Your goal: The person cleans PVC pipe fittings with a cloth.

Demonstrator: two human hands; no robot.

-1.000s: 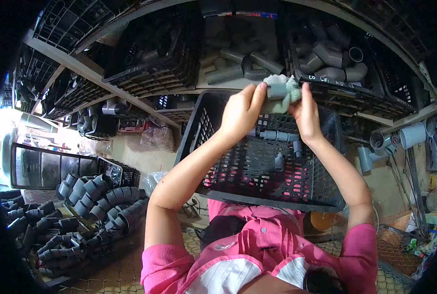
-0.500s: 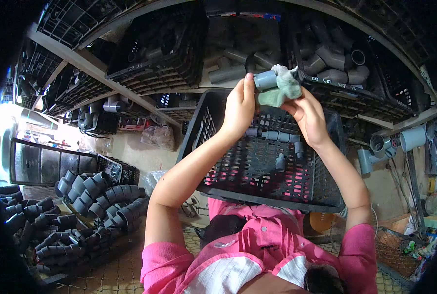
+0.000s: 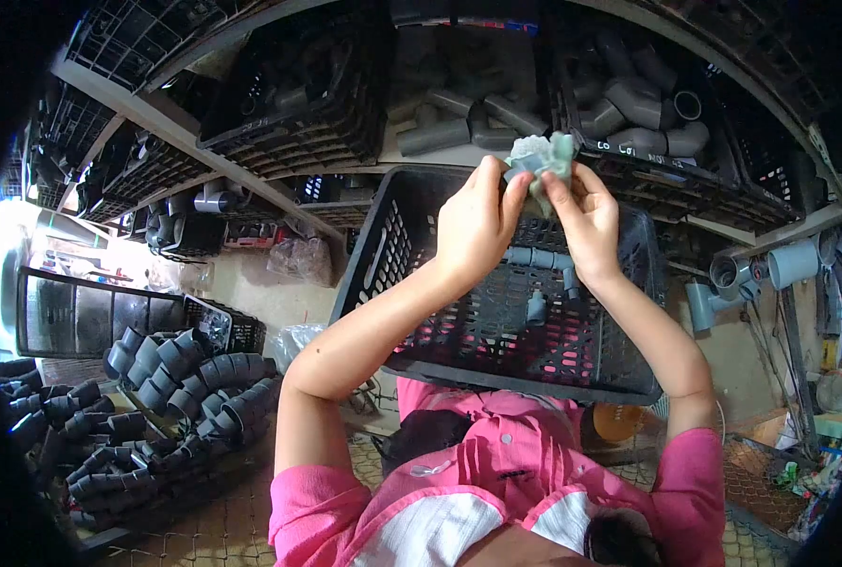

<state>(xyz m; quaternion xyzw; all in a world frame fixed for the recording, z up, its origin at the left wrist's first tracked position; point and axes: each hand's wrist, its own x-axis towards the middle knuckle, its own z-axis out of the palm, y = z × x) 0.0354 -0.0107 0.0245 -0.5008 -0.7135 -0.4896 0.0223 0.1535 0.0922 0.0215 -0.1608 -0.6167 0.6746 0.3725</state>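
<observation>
Above the far part of a black plastic crate (image 3: 496,373), both hands meet around a pale green cloth (image 3: 558,156). My left hand (image 3: 476,222) is closed on a grey pipe fitting, mostly hidden by the fingers and the cloth. With thumb and fingers, my right hand (image 3: 586,222) pinches the cloth against the fitting. Below them, several grey pipe fittings (image 3: 537,258) lie in a row on the crate's perforated floor. One separate small fitting (image 3: 536,308) is nearer to me.
Shelves ahead carry black crates (image 3: 619,156) of grey pipe fittings. A big heap of grey fittings (image 3: 222,378) lies at the lower left. Larger grey pipe pieces (image 3: 794,265) hang or stand at the right. Netting (image 3: 232,520) covers the floor around me.
The cloth has been drawn over the fitting, which now shows much less. My left hand has turned and moved right, closer to my right hand.
</observation>
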